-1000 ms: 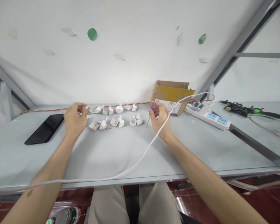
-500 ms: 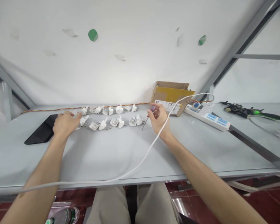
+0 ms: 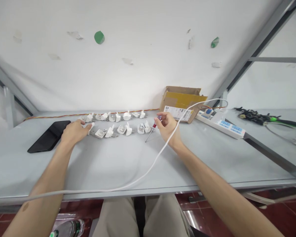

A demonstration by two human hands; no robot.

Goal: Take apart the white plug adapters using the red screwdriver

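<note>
At the left end of the nearer row, my left hand (image 3: 75, 132) has its thumb and fingers closed around a white plug (image 3: 91, 127), most of which they hide. My right hand (image 3: 168, 127) pinches a screwdriver (image 3: 154, 125) by its red and purple handle, the thin shaft slanting down left with the tip close to the tabletop. Just left of it lies an opened white plug (image 3: 144, 127). More opened plugs, one (image 3: 105, 132) beside my left hand and another (image 3: 125, 129) in the middle, continue this row. A second row (image 3: 114, 116) of white plugs lies behind.
A black phone (image 3: 48, 136) lies left of my left hand. Behind my right hand stands an open cardboard box (image 3: 182, 103), with a white power strip (image 3: 222, 124) to its right. A white cable (image 3: 153, 164) arcs over my right wrist and along the table's front edge.
My left hand has shifted right onto the plug at the row's end. The screwdriver has tilted, its tip moving left and toward me, and more of its handle shows.
</note>
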